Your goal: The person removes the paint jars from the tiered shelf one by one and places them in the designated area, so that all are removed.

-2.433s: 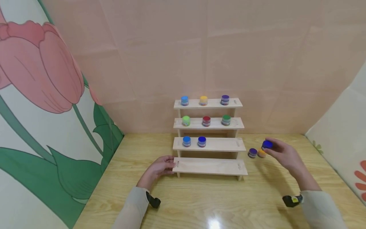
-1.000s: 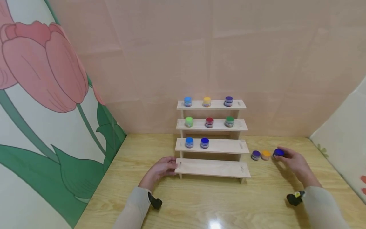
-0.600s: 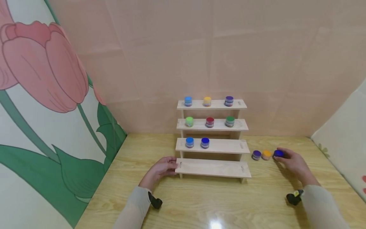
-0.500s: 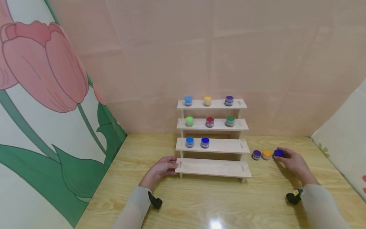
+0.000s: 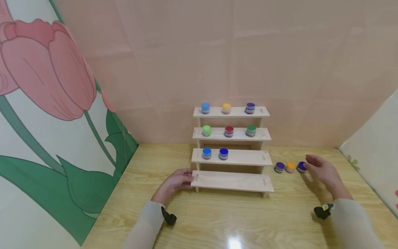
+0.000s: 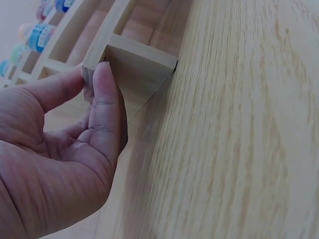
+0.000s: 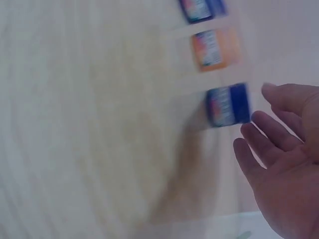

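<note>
In the head view, find the dark-blue jar [image 5: 301, 169] upright on the table [image 5: 205, 221], right of the wooden stand [image 5: 245, 156], at the outer end of a row with an orange jar [image 5: 290, 168] and a purple jar [image 5: 280, 168]; lid [image 5: 301, 165] up, axis vertical, too squat and round to point any way sideways. Judge it light and hard-walled, perhaps slick; best taken round the sides with thumb and fingertips. Note the stand's long axis running left to right, steps rising toward the back; probably stiff yet light enough to slide at a nudge, so best steadied by an end of the lowest shelf [image 5: 231, 181]. In the left wrist view, see just such a hold: left hand [image 6: 70, 164] pinching that shelf's end. In the right wrist view, blurred, see the right hand [image 7: 284, 172] with fingers spread beside the lid, gripping nothing; cannot tell bare touching from a slim gap.
</note>
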A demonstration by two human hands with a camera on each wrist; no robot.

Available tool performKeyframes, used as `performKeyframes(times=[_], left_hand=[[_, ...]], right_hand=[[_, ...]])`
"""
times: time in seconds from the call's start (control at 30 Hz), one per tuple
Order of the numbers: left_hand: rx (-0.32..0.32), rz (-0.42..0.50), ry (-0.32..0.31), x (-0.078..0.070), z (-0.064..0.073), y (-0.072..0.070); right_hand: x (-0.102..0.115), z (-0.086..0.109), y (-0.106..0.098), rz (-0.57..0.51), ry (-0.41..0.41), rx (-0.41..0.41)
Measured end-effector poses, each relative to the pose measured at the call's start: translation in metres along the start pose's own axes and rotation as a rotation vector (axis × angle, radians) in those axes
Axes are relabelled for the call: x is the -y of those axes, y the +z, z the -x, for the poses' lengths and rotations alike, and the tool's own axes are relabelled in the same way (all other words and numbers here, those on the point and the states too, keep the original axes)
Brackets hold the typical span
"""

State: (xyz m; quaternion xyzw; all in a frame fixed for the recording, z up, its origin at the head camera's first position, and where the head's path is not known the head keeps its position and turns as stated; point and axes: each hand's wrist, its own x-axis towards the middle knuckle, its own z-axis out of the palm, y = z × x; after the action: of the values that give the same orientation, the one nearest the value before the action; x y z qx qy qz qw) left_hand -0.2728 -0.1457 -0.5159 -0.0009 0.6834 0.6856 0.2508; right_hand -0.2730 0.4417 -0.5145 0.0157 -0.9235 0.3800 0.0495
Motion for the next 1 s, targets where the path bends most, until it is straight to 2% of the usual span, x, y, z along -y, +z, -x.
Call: performKeyframes(times=[0.1, 0.33, 0.53, 0.77, 1.0], left_hand=[[-0.002, -0.002, -0.001, -0.001, 0.001, -0.001], [0.007, -0.009, 0.002, -0.001, 0.000, -0.002], [0.014, -0.007, -0.001, 0.001, 0.000, -0.001], [0.018, -0.008, 0.004, 0.001, 0.001, 0.000], [0.011, -0.008, 0.000, 0.001, 0.001, -0.001]], right_hand=[[0.014, 0.000, -0.006, -0.004, -0.008, -0.042], [0.062, 0.007, -0.006, -0.050, 0.041, -0.036], [0.097, 0.016, 0.001, -0.046, -0.028, -0.078], [0.123, 0.023, 0.012, -0.101, -0.086, -0.110], [0.149, 0.028, 0.027, -0.132, -0.092, -0.087]])
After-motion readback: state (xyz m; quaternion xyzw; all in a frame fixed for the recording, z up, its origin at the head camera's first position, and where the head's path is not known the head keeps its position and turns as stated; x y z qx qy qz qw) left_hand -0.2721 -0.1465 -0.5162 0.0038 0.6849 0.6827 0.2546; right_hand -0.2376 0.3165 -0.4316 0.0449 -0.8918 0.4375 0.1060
